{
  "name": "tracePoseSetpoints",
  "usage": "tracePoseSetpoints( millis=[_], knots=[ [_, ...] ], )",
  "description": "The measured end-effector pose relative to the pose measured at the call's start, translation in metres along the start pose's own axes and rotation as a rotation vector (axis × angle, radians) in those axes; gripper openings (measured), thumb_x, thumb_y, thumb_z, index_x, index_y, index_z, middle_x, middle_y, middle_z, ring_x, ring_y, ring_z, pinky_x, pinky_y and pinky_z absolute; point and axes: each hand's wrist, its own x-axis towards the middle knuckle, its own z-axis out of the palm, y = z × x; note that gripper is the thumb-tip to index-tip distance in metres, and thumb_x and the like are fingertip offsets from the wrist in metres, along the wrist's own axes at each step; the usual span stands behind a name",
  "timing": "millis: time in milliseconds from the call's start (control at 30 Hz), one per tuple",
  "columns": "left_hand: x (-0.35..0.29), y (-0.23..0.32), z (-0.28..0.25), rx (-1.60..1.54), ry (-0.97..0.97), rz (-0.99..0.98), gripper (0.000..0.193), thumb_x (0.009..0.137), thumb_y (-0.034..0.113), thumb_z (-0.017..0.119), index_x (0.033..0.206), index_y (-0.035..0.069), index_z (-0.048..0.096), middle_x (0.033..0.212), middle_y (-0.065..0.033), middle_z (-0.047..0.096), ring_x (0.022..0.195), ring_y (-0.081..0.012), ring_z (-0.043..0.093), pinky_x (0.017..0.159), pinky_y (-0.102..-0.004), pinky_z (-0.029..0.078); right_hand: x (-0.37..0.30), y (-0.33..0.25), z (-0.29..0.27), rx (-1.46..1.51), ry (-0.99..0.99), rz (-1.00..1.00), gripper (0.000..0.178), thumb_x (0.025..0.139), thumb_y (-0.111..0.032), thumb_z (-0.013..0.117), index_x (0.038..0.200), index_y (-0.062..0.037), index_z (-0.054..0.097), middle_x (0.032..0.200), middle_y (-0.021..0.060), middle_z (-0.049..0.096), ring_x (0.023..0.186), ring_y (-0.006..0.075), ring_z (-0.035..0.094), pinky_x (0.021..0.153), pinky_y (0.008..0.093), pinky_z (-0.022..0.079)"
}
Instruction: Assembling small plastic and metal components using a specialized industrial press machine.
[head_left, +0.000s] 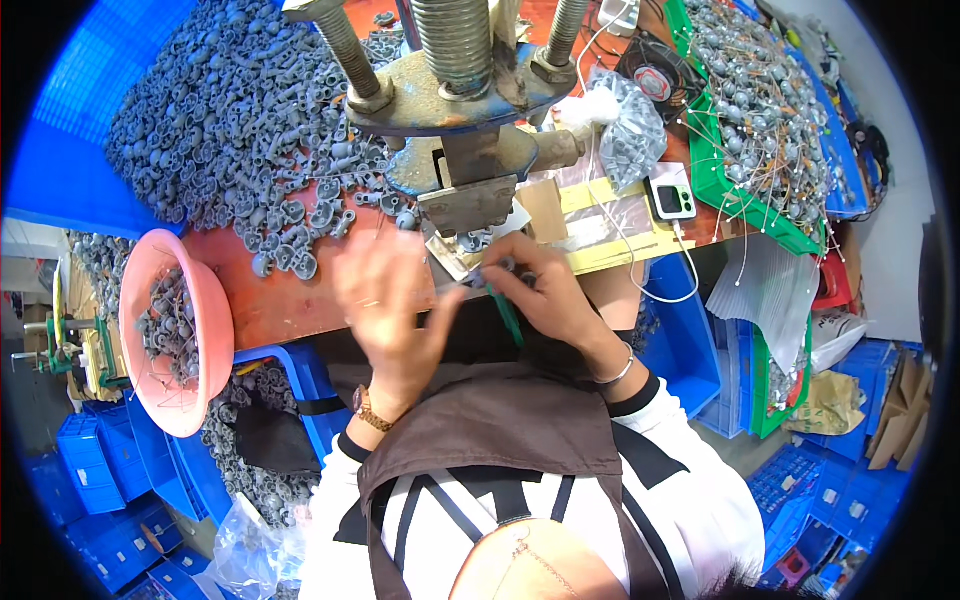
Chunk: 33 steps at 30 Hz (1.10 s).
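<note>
Wearing a brown apron [490, 430] nearest the camera; spreading a blurred, loose left hand [388, 315] near the metal press [468, 207]; pinching grey parts [508, 265] in the right hand [548, 295].

The head-worn fisheye looks down from close above the left hand [388, 312], right hand [550, 292] and red workbench [285, 310].

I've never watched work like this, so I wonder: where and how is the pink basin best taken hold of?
Probably the pink basin is best held by its rim, at the near and far sides, coming from the right, where the person is. The round rim looks exposed, while grey parts lie heaped in the middle.
</note>
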Motion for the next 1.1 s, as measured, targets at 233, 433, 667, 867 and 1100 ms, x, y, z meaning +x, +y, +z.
tracePoseSetpoints(
  millis=[233,433,667,867,1100],
  knots=[
    [0.0,0.003,0.029,-0.431,-0.089,-0.402,0.019,0.078,0.003,0.07,0.097,0.0,0.066,0.078,-0.0082,0.059,0.055,-0.0129,0.051,0.052,-0.0243,0.042,0.008,0.003,0.015,0.179,0.101,0.063,0.005,0.086,-0.004,0.061,0.089,0.0003,0.059,0.073,0.0051,0.064,0.062,0.0104,0.06,0.057,0.0233,0.046],
    [0.006,-0.014,0.04,-0.33,-0.113,-0.325,0.02,0.074,0.006,0.073,0.093,0.004,0.068,0.069,-0.0061,0.052,0.053,-0.016,0.046,0.05,-0.0298,0.038,0.013,-0.006,0.014,-0.479,0.158,-0.106,0.006,0.08,-0.008,0.067,0.082,-0.0034,0.064,0.069,0.0103,0.065,0.059,0.0207,0.063,0.054,0.0286,0.048],
    [0.011,-0.012,0.029,-0.275,-0.237,-0.258,0.022,0.07,0.007,0.075,0.091,0.008,0.069,0.068,-0.0086,0.05,0.06,-0.0234,0.051,0.055,-0.034,0.04,0.019,0.007,-0.019,-0.065,0.209,0.058,0.008,0.082,-0.006,0.062,0.08,0.001,0.063,0.065,0.0042,0.062,0.06,0.0104,0.058,0.056,0.0259,0.046],
    [0.006,0.011,0.033,-0.257,-0.213,-0.243,0.017,0.072,0.008,0.073,0.088,0.008,0.068,0.07,-0.0093,0.051,0.063,-0.0274,0.053,0.058,-0.0372,0.042,0.113,-0.073,-0.092,0.666,0.106,-0.15,0.026,0.09,-0.015,0.056,0.11,0.0016,0.058,0.088,0.0061,0.065,0.073,0.0113,0.06,0.067,0.0253,0.049],
    [-0.002,0.02,0.016,-0.148,-0.218,-0.294,0.015,0.073,0.01,0.072,0.087,0.009,0.067,0.073,-0.0098,0.053,0.068,-0.0283,0.056,0.059,-0.0384,0.043,-0.024,-0.12,-0.056,-0.3,0.424,-0.76,0.02,0.073,-0.01,0.075,0.087,-0.0028,0.062,0.083,0.0092,0.063,0.08,0.0253,0.064,0.083,0.0341,0.05]
  ],
)
